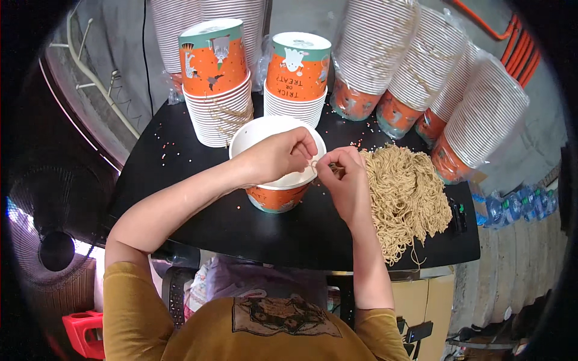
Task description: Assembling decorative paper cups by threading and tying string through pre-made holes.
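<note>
An orange paper bucket (pixel 279 197) with a white inside stands upright on the black table in front of me. My left hand (pixel 283 155) is over its opening, the fingers pinching a thin tan cord (pixel 313 163) near the right side of the rim. On the other side of that spot, my right hand (pixel 344 175) pinches the cord too, just outside the bucket. The fingertips of both hands almost meet, and the cord between them is small and partly hidden. Close by on the right lies a large heap of tan cords (pixel 406 201).
Two stacks of upturned orange buckets, one stack (pixel 218 114) at back left and another stack (pixel 296 107) behind my bucket, stand on the table (pixel 205 225). Wrapped bucket stacks (pixel 481 111) line the back right. Small beads are scattered about. A fan (pixel 57 253) stands at left.
</note>
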Demonstrator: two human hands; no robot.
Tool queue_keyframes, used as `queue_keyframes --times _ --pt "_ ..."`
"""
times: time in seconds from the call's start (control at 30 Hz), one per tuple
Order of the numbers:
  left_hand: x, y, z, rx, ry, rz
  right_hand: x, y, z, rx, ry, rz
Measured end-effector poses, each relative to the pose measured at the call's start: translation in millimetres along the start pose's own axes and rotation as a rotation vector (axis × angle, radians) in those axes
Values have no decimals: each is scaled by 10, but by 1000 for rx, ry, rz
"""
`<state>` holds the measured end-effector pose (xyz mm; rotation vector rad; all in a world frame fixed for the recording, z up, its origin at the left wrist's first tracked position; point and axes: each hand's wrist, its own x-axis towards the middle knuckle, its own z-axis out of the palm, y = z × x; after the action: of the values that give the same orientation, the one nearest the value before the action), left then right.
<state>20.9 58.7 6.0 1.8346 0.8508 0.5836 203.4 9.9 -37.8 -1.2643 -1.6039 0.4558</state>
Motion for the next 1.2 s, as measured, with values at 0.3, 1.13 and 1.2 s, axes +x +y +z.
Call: queue_keyframes --times 0.3,1.13,1.2 --pt "-235 132 110 327 200 49 -20 30 20 23 24 -8" --pt "-5 59 118 -170 97 -78 0 10 -4 113 -26 -41" --pt "5 69 109 -224 81 -116 -3 22 -7 143 -35 -36"
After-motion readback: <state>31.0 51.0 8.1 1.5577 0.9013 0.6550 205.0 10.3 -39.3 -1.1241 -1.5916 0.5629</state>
